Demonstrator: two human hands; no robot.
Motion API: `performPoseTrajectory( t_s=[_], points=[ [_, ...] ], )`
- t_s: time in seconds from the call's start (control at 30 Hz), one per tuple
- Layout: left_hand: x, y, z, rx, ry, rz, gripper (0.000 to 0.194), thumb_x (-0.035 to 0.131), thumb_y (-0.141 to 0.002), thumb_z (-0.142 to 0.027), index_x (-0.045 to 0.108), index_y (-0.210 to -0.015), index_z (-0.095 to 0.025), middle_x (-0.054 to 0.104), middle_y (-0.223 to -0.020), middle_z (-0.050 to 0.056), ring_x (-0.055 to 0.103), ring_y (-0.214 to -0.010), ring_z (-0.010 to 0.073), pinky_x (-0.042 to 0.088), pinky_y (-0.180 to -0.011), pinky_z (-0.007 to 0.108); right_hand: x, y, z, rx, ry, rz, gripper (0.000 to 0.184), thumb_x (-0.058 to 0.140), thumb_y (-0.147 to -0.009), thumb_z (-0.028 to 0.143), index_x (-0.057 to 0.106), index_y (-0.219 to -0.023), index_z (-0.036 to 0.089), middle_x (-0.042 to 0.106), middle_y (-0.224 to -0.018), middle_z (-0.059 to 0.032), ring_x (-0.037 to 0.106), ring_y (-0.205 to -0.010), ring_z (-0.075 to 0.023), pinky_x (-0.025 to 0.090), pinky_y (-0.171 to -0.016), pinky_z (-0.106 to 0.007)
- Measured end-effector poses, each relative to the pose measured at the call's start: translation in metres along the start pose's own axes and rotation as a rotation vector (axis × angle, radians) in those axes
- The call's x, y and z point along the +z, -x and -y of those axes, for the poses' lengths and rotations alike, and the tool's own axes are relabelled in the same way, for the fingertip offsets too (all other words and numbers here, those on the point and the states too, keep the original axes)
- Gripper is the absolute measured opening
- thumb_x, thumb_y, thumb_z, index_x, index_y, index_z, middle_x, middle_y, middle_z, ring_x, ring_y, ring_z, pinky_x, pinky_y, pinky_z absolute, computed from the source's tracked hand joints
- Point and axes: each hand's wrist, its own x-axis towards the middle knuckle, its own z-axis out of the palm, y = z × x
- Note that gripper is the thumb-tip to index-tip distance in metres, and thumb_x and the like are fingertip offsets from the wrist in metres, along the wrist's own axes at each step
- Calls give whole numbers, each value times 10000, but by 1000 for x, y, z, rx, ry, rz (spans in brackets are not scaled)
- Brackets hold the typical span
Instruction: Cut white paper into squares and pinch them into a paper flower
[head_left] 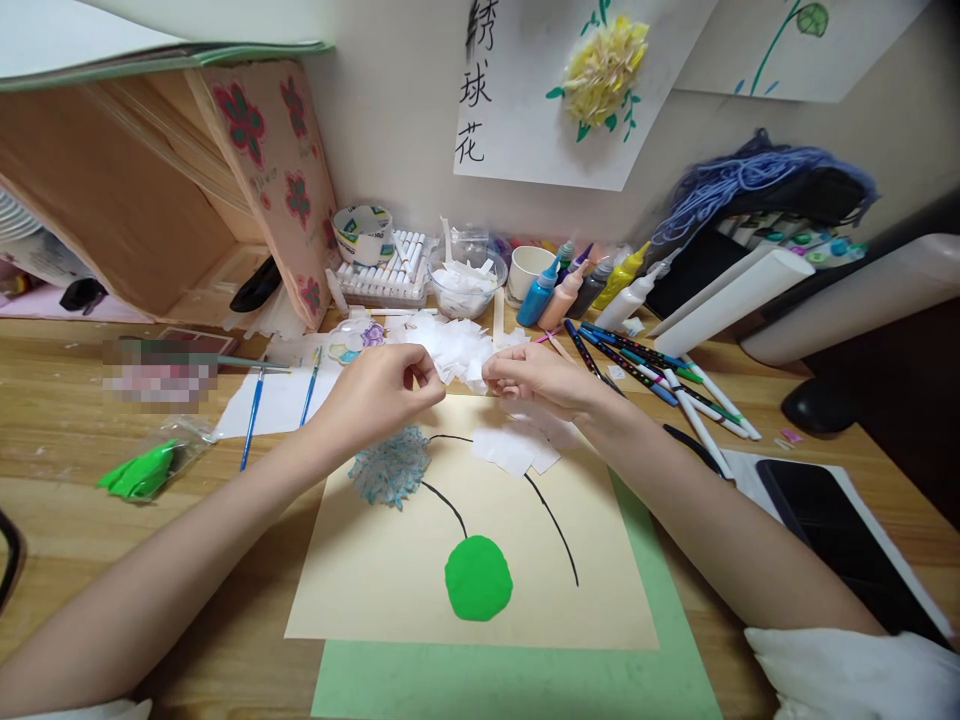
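My left hand (399,382) hovers over the upper edge of a cream paper sheet (360,600), thumb and fingers pinched. Facing it, my right hand (538,378) is pinched as well. Whether either holds a scrap cannot be made out against the white pile of cut paper pieces (448,345) behind them. On the sheet are a blue-and-white ruffled paper flower (390,466), a green round patch (478,578) and drawn black curved lines. White paper pieces (514,448) overlap on the sheet below my right hand, partly shaded by it.
Under the sheet lies green paper (510,685). Paintbrushes (256,415) and a bagged green lump (142,470) are at left. Paint bottles (538,295), a bowl of paper scraps (466,285) and markers (397,268) line the back. Pens (645,370) and a phone (840,540) lie right.
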Motion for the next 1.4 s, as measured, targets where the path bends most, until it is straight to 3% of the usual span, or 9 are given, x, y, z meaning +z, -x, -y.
performPoseTrajectory(
  t_s=[0.17,0.37,0.47,0.63,0.83,1.03,1.23,1.4],
  points=[
    [3,4,-6,35,9,34,284,520,-785,-476,612,-817,-209,649,-801,15,553,-685,162,355,-584,268,6,1,-1,-4,-63,12,207,600,-663,277,507,-518,162,407,-508,51,321,-506,-73,220,-502,-255],
    [4,6,-10,65,-18,55,198,478,-811,-336,579,-735,-184,616,-720,12,544,-680,157,340,-583,265,9,0,-3,-5,-69,48,209,627,-682,299,524,-568,157,441,-542,42,364,-518,-76,252,-506,-245],
    [2,5,-9,20,7,29,197,475,-798,-312,525,-659,-182,587,-653,-5,510,-611,139,312,-542,255,9,1,1,-118,8,-10,218,653,-690,357,566,-695,157,504,-645,21,422,-566,-89,301,-526,-238],
    [2,5,-8,-8,51,-17,223,471,-802,-306,479,-618,-180,543,-600,-21,463,-569,122,294,-529,244,19,12,10,-345,334,-156,355,758,-612,318,558,-868,177,579,-870,-20,494,-698,-119,395,-625,-250],
    [4,4,-9,22,40,0,260,452,-819,-318,457,-598,-180,511,-573,-30,441,-559,116,278,-524,242,28,19,12,-461,488,-248,105,589,-785,275,586,-774,171,601,-766,-15,517,-691,-125,391,-599,-250],
    [-1,3,-8,-31,30,62,198,476,-768,-300,540,-623,-181,561,-593,-19,483,-569,128,283,-508,240,15,11,14,-388,425,-301,42,581,-720,193,581,-690,164,596,-700,-4,524,-656,-124,393,-590,-249],
    [-1,-6,7,-42,5,117,235,464,-763,-301,481,-560,-183,515,-540,-19,460,-529,125,286,-493,244,-1,5,15,-223,271,-304,83,600,-677,224,559,-625,174,530,-571,28,431,-504,-87,316,-489,-237],
    [5,-6,13,-94,-180,41,242,479,-807,-375,579,-713,-177,626,-701,42,525,-598,169,290,-514,263,2,4,14,-146,222,-270,101,631,-654,249,591,-605,170,530,-536,24,411,-474,-82,285,-457,-236]
  ],
)
